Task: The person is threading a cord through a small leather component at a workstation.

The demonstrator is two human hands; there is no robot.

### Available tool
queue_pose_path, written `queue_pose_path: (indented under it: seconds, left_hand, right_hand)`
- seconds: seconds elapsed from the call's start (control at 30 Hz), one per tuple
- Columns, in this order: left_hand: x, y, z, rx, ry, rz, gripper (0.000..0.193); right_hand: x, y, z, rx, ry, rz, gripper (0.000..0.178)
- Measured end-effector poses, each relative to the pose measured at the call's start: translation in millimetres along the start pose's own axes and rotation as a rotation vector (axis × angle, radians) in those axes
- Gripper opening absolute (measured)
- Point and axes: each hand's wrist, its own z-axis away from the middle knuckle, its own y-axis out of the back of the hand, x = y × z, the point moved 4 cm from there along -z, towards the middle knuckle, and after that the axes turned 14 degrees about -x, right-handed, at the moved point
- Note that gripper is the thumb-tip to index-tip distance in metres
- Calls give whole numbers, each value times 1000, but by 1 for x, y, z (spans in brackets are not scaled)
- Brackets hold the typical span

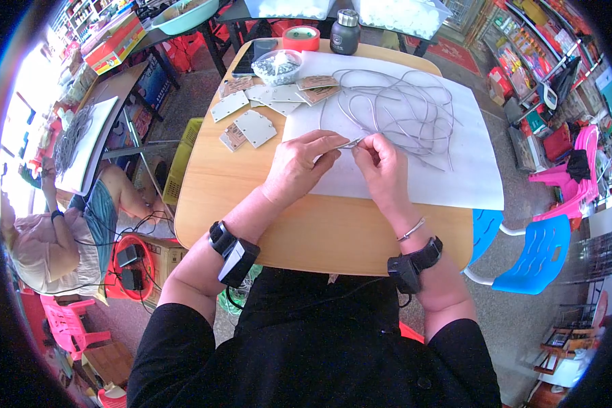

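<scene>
My left hand (302,162) and my right hand (382,162) meet over the near part of a white sheet (455,187). Fingertips of both are pinched together on a thin grey cord (351,143); the fingers hide most of the held piece. Just beyond lies a loose, looping tangle of the same kind of grey cords (404,112). Left of the sheet are several flat whitish square plates (255,128), some with brown faces up. Behind them stands a clear round tub (277,66) of small silvery pieces.
A red tape roll (300,39), a dark bottle (345,32) and a phone (257,56) lie along the far edge of the wooden table (285,238). A blue chair (534,255) stands close on the right. Another person (61,238) sits at the left by a second table.
</scene>
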Motion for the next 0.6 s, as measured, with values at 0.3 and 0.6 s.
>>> queue_pose_path:
  seconds: [0.3,0.6]
  left_hand:
    - [5,1,0,-47,-46,-99,24]
    - [7,0,1,-88,44,-6,20]
  right_hand:
    - [13,-7,0,-313,-292,-910,23]
    - [9,-8,2,-249,-296,-606,20]
